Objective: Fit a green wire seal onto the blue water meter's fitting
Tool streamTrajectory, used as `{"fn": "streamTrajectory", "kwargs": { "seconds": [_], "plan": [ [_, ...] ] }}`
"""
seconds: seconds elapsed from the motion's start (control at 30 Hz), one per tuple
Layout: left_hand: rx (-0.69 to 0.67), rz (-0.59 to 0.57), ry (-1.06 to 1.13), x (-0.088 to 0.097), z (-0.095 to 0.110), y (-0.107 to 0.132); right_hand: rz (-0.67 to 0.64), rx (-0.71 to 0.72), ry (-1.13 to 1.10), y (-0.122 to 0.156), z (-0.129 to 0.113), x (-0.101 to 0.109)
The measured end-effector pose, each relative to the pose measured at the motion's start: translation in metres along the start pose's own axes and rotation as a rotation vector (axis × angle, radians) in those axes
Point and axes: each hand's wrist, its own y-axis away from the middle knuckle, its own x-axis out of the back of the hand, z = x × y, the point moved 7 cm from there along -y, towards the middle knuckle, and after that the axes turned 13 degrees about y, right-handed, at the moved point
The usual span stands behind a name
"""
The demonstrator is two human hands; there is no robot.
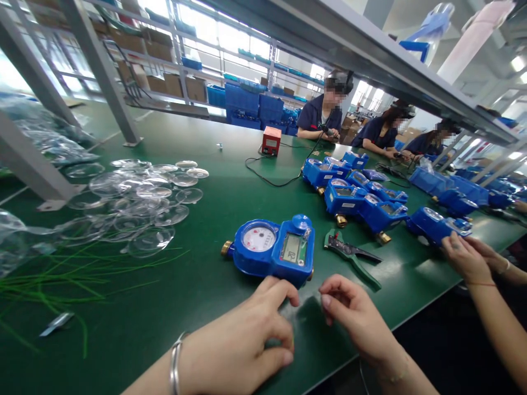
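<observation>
A blue water meter (257,263) lies face up on the green table, with a round white dial, a small digital display and brass end fittings. My left hand (251,334) is at its near edge, fingers bent and apart, holding nothing visible; whether a finger touches the casing I cannot tell. To the right of the meter, my right hand (354,312) is closed, thumb and fingertips curled together. Anything between those fingertips is hidden or too small to name. Beyond the right hand lie green-handled wire strippers (349,255).
Clear round covers (142,192) are heaped at left, beside green wires (61,280) and a metal strip (56,323). Several blue meters (346,195) stand at right, near a co-worker's hands (469,255). A red box (271,141) with a cable sits farther back. Shelf posts (102,71) rise at left.
</observation>
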Motion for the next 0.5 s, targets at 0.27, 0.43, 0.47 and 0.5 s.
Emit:
{"fn": "streamTrajectory", "kwargs": {
  "seconds": [0.27, 0.43, 0.47, 0.5],
  "plan": [
    [-0.004, 0.022, 0.787, 0.005, -0.025, -0.008, 0.199, 0.201, 0.178, 0.026, -0.026, 0.009],
    [0.125, 0.229, 1.019, -0.004, -0.050, -0.010, 0.370, 0.069, -0.012, 0.020, -0.007, 0.018],
    [0.158, 0.251, 0.995, -0.006, -0.050, -0.009, 0.354, 0.031, -0.105, 0.018, -0.003, 0.014],
    [0.182, 0.261, 0.941, -0.008, -0.049, -0.008, 0.330, -0.006, -0.203, 0.016, 0.000, 0.010]
  ]
}}
